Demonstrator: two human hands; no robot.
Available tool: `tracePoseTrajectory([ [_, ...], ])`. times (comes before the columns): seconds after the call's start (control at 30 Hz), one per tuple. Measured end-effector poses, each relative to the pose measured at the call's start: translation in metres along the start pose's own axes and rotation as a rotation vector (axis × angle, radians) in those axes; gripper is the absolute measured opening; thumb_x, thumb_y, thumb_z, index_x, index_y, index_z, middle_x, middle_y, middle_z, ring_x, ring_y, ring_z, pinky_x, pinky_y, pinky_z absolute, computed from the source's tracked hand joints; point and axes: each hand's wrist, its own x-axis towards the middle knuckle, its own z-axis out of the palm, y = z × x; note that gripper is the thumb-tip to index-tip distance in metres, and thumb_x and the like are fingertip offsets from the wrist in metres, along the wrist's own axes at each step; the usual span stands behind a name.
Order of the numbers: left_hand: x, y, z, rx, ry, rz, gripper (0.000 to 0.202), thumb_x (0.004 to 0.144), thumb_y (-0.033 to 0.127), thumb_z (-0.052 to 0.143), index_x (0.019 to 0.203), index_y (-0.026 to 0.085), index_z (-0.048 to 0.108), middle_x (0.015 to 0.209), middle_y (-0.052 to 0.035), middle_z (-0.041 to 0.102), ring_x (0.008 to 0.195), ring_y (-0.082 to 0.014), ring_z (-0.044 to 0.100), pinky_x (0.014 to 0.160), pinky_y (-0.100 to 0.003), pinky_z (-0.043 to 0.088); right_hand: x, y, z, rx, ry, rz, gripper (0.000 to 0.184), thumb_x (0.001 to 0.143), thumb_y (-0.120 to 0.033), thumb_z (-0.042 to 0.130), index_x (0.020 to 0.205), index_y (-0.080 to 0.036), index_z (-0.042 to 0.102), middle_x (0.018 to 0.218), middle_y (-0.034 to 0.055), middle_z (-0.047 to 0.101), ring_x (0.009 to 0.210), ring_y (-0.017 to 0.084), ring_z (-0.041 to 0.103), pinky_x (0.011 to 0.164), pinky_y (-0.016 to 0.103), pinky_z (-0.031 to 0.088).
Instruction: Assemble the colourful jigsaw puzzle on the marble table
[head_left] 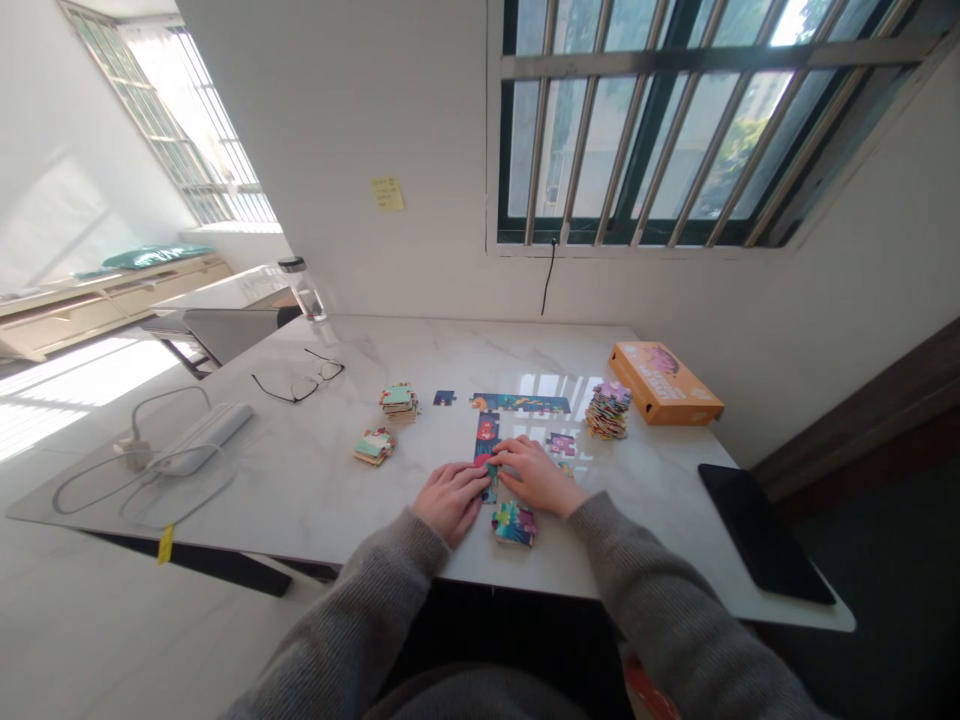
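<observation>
Right at the front edge of the white marble-look worktop (pixel 315 480), the left hand (pixel 452 503) and the right hand (pixel 536 476) are coming together, fingers curled inward and almost meeting over a small green jigsaw piece (pixel 492 472)! Are they pinching it or just pressing down? From up here, you can't tell. That piece sits at the foot of a vertical column of joined puzzle pieces (pixel 486 440), which runs up to a horizontal strip of joined pieces (pixel 520 403) in deep blue.

Just below the right hand is a stack of loose pieces (pixel 514 523), almost touching the wrist. Off to the right of the fingers lies a small pink group of pieces (pixel 561 445), and beyond that rises the tallest pile, a pink-topped stack (pixel 607 410).

Over on the left, there's a lone blue piece (pixel 444 398), then two more short stacks (pixel 398 402) (pixel 374 446). An orange puzzle box (pixel 664 383) sits at the far right corner, with a black tablet (pixel 765 533) nearer the edge. Further left, we've got black-framed glasses (pixel 300 378), a clear water bottle (pixel 304 290) and a white power strip (pixel 202 438) with its cables looping around it!
</observation>
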Motion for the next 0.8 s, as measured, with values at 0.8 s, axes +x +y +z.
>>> tracePoseTrajectory([
  [0.8,0.027,-0.054,-0.001,-0.072,-0.147,0.090,0.086,0.069,0.058,0.075,0.139,0.019,0.044,0.157,-0.0159,0.035,0.145,-0.0344,0.030,0.120,-0.053,0.027,0.010,-0.001,-0.008,-0.033,-0.070,0.011,0.051,0.084,-0.030,0.065,0.133,-0.016,0.057,0.139,0.0149,0.055,0.131,0.029,0.049,0.115,0.048,0.034],
])
